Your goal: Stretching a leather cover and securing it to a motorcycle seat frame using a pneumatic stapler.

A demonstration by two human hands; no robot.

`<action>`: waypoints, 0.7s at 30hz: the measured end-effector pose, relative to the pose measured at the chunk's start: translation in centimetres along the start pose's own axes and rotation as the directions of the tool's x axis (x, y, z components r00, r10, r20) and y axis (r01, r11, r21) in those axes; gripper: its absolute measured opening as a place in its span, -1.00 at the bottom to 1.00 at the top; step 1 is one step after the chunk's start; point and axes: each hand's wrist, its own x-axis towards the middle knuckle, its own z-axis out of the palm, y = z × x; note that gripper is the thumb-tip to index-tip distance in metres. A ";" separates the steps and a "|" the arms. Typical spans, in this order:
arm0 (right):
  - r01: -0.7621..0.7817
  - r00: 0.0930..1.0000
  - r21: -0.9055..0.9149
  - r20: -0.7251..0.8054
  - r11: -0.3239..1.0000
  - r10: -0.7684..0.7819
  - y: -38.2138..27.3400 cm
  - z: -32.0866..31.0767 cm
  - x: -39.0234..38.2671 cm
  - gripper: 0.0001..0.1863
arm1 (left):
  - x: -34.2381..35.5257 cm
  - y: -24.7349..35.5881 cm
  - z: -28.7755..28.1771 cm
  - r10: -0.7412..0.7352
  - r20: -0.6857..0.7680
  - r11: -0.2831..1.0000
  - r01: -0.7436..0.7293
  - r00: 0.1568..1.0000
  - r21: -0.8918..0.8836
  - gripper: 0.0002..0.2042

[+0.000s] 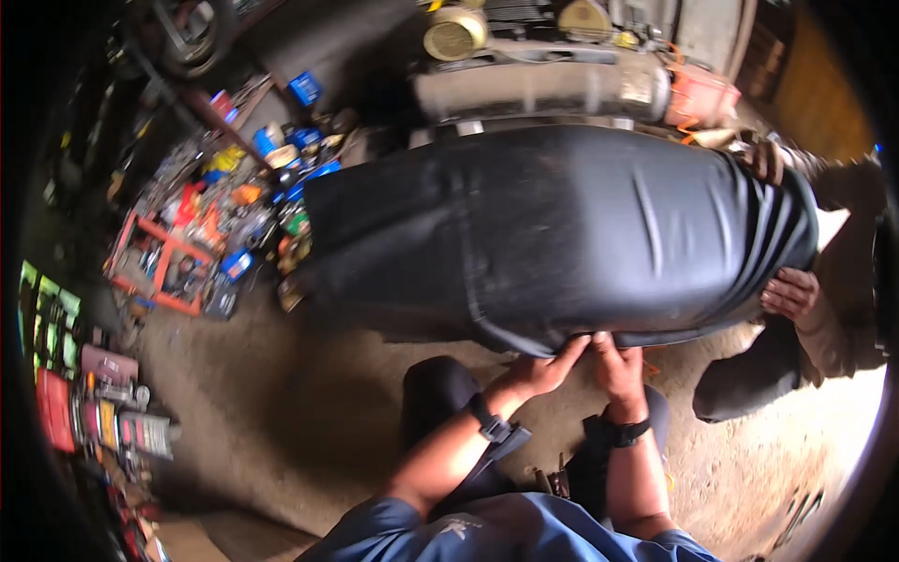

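Observation:
A long black motorcycle seat (534, 225) with a vinyl cover lies crosswise in front of me, raised above the ground. My left hand (545, 369) pinches the cover's near edge, thumb on top and the other fingers hidden beneath. Close beside it, my right hand (618, 367) grips the same edge, its thumb near my left one. Creases run across the cover at the right end. There a co-worker's two hands hold it, one hand (766, 163) at the far side and the other hand (791, 294) at the near corner.
Behind the seat lies a long, dusty cylinder (543, 92). Scattered bottles, parts and a red metal frame (159, 262) crowd the left. A red box (58, 410) and cans stand at the lower left. The co-worker's knee (749, 375) is at the right.

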 end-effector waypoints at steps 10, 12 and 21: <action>0.033 0.999 -0.249 -0.001 0.968 -0.034 -0.2 -1.9 -0.2 -0.79 | -10.7 3.2 -18.4 0.027 -0.771 0.999 -0.031 0.636 0.010 -0.53; -0.001 1.000 -0.189 -0.003 0.982 0.000 -0.1 -1.6 -0.1 -0.83 | -6.3 6.9 -21.2 0.067 -0.843 0.996 0.012 0.533 0.086 -0.45; 0.081 0.997 -0.178 0.021 0.981 -0.078 -2.0 0.4 -0.1 -0.77 | -2.6 8.3 -22.6 -0.093 -0.844 0.956 0.285 0.528 0.073 -0.51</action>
